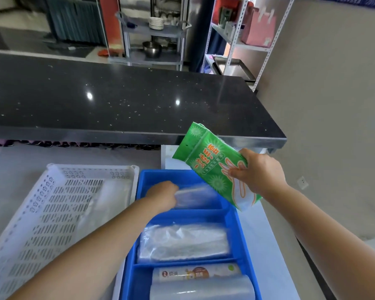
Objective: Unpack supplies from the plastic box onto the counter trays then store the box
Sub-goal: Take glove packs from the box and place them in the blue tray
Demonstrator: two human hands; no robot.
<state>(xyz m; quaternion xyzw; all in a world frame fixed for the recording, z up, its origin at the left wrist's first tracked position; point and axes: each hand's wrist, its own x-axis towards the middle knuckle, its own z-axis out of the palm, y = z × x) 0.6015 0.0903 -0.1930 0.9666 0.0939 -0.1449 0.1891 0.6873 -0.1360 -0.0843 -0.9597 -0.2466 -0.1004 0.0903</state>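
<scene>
A blue compartment tray (236,226) lies on the counter before me. My right hand (258,172) grips a green pack of disposable gloves (208,161) in the air over the tray's far right corner. My left hand (162,193) reaches into the far compartment and touches a clear plastic pack (195,195) there; its fingers are blurred. The middle compartment holds a clear bag bundle (182,241). In the near compartment lie a labelled roll (195,273) and a clear roll (201,289). A white perforated plastic box (41,217) stands to the left.
A raised black stone countertop (117,98) runs across behind the trays. Beyond it stand a metal rack with plates (156,23) and a bowl, and a white shelf unit (236,40) at the right. A beige wall (333,105) closes the right side.
</scene>
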